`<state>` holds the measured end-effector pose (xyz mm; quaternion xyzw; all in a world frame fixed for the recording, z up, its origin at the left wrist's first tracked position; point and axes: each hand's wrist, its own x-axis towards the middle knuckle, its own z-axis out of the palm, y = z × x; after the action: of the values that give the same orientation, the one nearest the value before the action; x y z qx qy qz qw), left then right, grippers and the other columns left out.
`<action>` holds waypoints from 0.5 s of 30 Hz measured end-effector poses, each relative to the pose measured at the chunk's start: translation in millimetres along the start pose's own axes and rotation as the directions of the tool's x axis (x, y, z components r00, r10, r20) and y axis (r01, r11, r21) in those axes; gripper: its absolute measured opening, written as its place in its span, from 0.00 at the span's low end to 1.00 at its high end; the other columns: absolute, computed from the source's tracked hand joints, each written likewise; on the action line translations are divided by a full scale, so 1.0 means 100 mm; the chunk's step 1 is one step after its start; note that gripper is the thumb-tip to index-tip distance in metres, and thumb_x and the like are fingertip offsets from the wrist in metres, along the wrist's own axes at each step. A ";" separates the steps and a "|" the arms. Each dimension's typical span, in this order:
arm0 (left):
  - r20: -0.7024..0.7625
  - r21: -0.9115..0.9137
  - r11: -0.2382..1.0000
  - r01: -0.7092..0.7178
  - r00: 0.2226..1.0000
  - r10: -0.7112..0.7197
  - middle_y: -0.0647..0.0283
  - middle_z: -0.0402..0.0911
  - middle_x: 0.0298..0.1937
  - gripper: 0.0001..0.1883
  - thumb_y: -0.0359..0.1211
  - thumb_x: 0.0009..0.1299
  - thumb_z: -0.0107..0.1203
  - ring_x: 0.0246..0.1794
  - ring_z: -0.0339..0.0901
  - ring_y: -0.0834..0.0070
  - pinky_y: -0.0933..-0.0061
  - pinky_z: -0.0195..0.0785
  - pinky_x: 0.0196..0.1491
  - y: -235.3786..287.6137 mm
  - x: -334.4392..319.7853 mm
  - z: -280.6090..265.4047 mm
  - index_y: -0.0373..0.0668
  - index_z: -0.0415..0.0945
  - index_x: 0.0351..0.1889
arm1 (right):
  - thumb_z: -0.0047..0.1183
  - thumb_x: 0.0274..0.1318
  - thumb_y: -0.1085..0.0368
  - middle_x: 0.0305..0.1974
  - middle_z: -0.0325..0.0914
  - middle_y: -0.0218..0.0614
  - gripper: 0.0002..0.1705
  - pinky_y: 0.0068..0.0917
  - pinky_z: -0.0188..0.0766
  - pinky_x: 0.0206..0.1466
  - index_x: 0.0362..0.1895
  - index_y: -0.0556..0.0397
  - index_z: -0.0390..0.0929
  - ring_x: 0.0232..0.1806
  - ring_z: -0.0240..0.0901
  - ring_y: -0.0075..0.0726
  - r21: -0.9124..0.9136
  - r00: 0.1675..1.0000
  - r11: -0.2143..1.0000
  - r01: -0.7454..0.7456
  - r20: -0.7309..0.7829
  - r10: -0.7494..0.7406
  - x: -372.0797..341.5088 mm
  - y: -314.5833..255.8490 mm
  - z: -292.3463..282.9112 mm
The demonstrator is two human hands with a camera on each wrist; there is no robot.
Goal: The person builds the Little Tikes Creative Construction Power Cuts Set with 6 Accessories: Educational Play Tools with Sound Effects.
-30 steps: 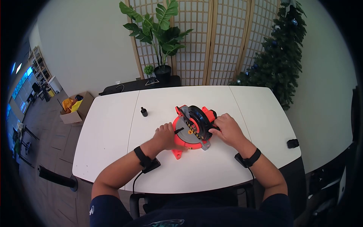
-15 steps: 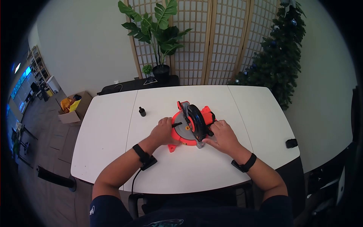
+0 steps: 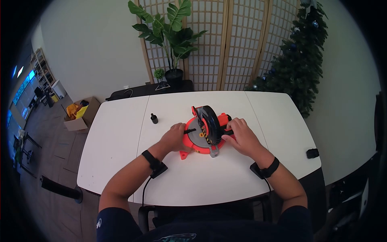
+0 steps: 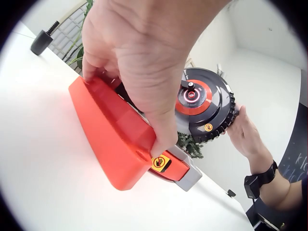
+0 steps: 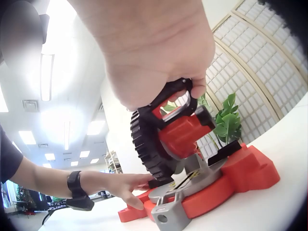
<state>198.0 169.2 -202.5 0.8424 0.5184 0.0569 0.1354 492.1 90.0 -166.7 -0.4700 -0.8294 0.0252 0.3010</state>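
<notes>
A red and grey toy mitre saw with a black toothed guard stands on the white table in front of me. My left hand grips the left side of its red base, thumb at the front and fingers over the far side. My right hand holds the black loop handle, fingers wrapped through it, as the right wrist view shows. Below the guard lies the round grey turntable; its grey front lug points toward me. A small black clamp knob shows beside my left fingers.
A black knob with a threaded screw stands on the table at the back left. At the right edge lies a small black object. Behind the table are a potted plant and a folding screen.
The saw's front lug has swung left, and the guard with it. My right hand and the guard sat lower half a second ago and are higher now. The left hand moved slightly away from me.
</notes>
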 end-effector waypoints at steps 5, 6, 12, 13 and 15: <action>0.019 0.004 0.999 -0.033 0.999 0.033 0.49 0.65 0.70 0.60 0.56 0.41 0.76 0.73 0.61 0.53 0.61 0.62 0.71 -0.08 0.04 -0.06 0.37 0.60 0.70 | 0.50 0.67 0.64 0.55 0.66 0.47 0.17 0.44 0.61 0.64 0.56 0.56 0.67 0.60 0.61 0.54 0.117 0.991 0.990 0.077 -0.115 -0.064 0.13 0.01 -0.09; 0.034 -0.001 0.999 -0.041 0.999 0.041 0.49 0.65 0.70 0.61 0.56 0.41 0.77 0.73 0.61 0.54 0.61 0.62 0.71 -0.10 0.06 -0.07 0.37 0.60 0.70 | 0.50 0.67 0.64 0.55 0.66 0.47 0.17 0.44 0.61 0.64 0.56 0.56 0.67 0.60 0.61 0.54 0.118 0.991 0.990 0.078 -0.115 -0.064 0.17 0.00 -0.11; 0.052 -0.017 0.996 -0.085 0.995 0.086 0.50 0.65 0.70 0.59 0.57 0.43 0.77 0.72 0.63 0.55 0.61 0.61 0.72 -0.15 0.07 -0.13 0.37 0.60 0.69 | 0.50 0.65 0.69 0.56 0.67 0.45 0.17 0.44 0.65 0.64 0.57 0.55 0.69 0.62 0.63 0.54 0.019 0.967 0.986 0.167 -0.200 -0.160 0.40 -0.06 -0.26; 0.052 -0.026 0.995 -0.097 0.994 0.099 0.50 0.65 0.70 0.60 0.58 0.43 0.77 0.71 0.63 0.55 0.61 0.61 0.72 -0.17 0.07 -0.13 0.37 0.61 0.69 | 0.50 0.65 0.69 0.56 0.67 0.45 0.17 0.44 0.65 0.64 0.57 0.55 0.69 0.62 0.63 0.54 0.019 0.967 0.986 0.167 -0.200 -0.160 0.44 -0.05 -0.27; 0.055 -0.033 0.994 -0.102 0.993 0.104 0.50 0.66 0.69 0.59 0.59 0.43 0.77 0.71 0.64 0.55 0.61 0.61 0.71 -0.17 0.07 -0.15 0.37 0.61 0.69 | 0.50 0.65 0.70 0.54 0.70 0.42 0.14 0.42 0.68 0.61 0.54 0.54 0.71 0.59 0.66 0.51 0.000 0.964 0.983 0.181 -0.196 -0.178 0.50 -0.03 -0.30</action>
<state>183.1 185.5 -193.7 0.8672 0.4692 0.0476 0.1596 486.4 120.8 -117.6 -0.3904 -0.8348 -0.0409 0.3860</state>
